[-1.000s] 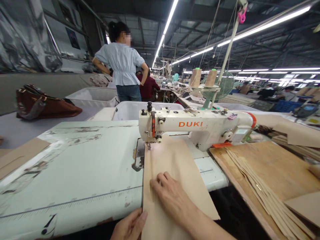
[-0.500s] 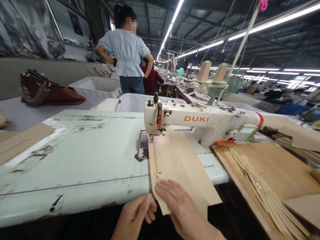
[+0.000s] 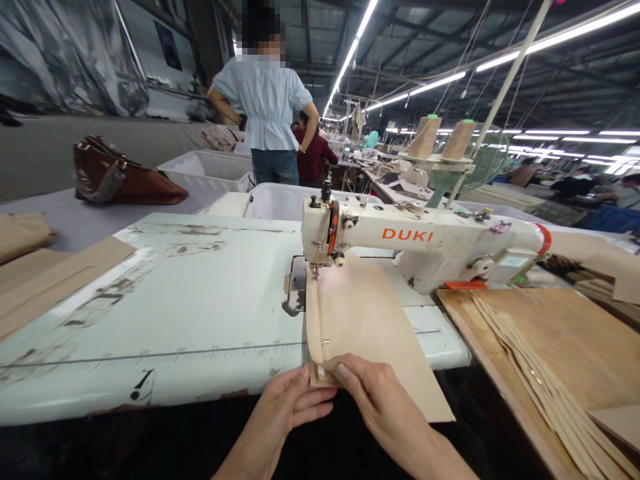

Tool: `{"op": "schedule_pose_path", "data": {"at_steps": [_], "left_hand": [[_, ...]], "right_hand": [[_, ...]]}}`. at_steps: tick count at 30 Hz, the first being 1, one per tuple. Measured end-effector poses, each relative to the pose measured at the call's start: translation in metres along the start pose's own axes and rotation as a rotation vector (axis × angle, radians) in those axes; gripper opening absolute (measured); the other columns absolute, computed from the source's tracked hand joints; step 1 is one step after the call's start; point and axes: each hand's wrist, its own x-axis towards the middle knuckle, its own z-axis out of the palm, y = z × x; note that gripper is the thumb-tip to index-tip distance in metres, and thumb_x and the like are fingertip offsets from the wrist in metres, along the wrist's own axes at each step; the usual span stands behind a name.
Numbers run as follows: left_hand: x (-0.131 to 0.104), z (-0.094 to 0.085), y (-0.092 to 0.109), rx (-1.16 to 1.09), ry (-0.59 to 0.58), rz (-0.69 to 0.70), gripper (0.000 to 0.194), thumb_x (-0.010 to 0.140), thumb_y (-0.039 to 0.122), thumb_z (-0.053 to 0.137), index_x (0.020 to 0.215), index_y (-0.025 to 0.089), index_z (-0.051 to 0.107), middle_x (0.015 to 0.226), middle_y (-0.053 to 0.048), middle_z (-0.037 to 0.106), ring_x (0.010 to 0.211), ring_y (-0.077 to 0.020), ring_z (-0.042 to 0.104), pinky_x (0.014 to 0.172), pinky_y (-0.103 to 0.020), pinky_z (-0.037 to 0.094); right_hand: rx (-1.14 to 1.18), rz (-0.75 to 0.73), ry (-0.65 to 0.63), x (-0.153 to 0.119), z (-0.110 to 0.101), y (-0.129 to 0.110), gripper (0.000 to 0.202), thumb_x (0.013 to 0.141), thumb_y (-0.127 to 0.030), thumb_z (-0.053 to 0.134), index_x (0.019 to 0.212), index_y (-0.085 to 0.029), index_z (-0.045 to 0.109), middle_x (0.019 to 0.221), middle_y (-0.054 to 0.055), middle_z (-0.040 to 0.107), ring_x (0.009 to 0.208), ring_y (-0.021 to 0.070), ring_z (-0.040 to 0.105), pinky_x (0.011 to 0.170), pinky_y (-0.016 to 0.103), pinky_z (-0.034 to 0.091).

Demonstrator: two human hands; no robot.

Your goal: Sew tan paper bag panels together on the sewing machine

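- One tan panel lies under the needle of one sewing machine, on a pale green table; its near end reaches the table's front edge.
- One small metal pull shows near the panel's left side, just ahead of the hands.
- One left hand is partly closed, thumb at the panel's near left corner and fingers curved beneath, gripping it lightly.
- One right hand is half closed, thumb and forefinger gripping the panel's folded near end; its other fingertips are hidden, so their pose cannot be told.
- Two thread cones stand behind the machine.
- One wooden board at right bears several tan strips, too overlapped to count.
- One brown bag rests at left.
- Two people are nearest beyond: one in light blue, one in dark red.
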Motion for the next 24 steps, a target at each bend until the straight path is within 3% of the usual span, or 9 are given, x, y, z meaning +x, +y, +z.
{"op": "schedule_pose_path", "data": {"at_steps": [5,12,15,19,22,24], "left_hand": [[0.001,-0.001,0.005,0.039,-0.032,0.02,0.044,0.091,0.052,0.067,0.105,0.01,0.071,0.112,-0.014,0.069,0.111,-0.034,0.063,0.1,-0.048,0.049],[0.001,0.005,0.011,0.07,-0.008,0.009,0.038,0.088,0.047,0.069,0.099,0.011,0.071,0.105,-0.013,0.071,0.102,-0.0322,0.067,0.095,-0.044,0.052],[0.0,0.003,0.008,-0.005,0.076,0.004,0.041,0.081,0.051,0.074,0.093,0.012,0.071,0.1,-0.012,0.072,0.1,-0.0335,0.067,0.089,-0.043,0.054],[0.003,-0.001,0.0,-0.021,0.16,0.016,0.045,0.074,0.055,0.078,0.089,0.013,0.071,0.102,-0.012,0.072,0.106,-0.0341,0.065,0.094,-0.042,0.051],[0.004,-0.004,-0.005,0.03,0.122,0.046,0.048,0.077,0.057,0.072,0.097,0.013,0.073,0.111,-0.012,0.07,0.113,-0.0331,0.061,0.101,-0.043,0.046],[0.004,-0.007,-0.002,0.182,0.064,0.086,0.05,0.078,0.059,0.069,0.102,0.015,0.073,0.115,-0.011,0.068,0.115,-0.0319,0.06,0.102,-0.041,0.046]], "right_hand": [[-0.035,-0.091,0.02,-0.001,0.004,-0.005,0.022,0.106,-0.023,0.038,0.103,-0.024,0.06,0.099,-0.001,0.062,0.095,0.0141,0.059,0.088,0.023,0.046],[-0.103,-0.142,0.023,0.0,0.013,-0.004,0.019,0.101,-0.011,0.045,0.11,-0.023,0.057,0.103,0.001,0.061,0.101,0.0165,0.057,0.092,0.028,0.048],[-0.161,-0.131,0.053,-0.004,0.024,0.005,0.037,0.091,-0.002,0.056,0.121,-0.023,0.051,0.114,0.004,0.056,0.106,0.018,0.055,0.093,0.029,0.048],[-0.316,-0.217,0.199,-0.005,0.042,0.022,0.047,0.085,0.003,0.049,0.126,-0.019,0.048,0.121,0.009,0.052,0.107,0.0226,0.053,0.091,0.033,0.049],[-0.432,-0.364,0.339,-0.002,0.047,0.028,0.038,0.089,0.001,0.039,0.122,-0.014,0.053,0.111,0.011,0.057,0.095,0.023,0.056,0.08,0.032,0.051],[-0.491,-0.452,0.407,0.001,0.045,0.029,0.029,0.096,-0.003,0.036,0.114,-0.012,0.056,0.102,0.01,0.061,0.086,0.0211,0.058,0.073,0.029,0.049]]}}
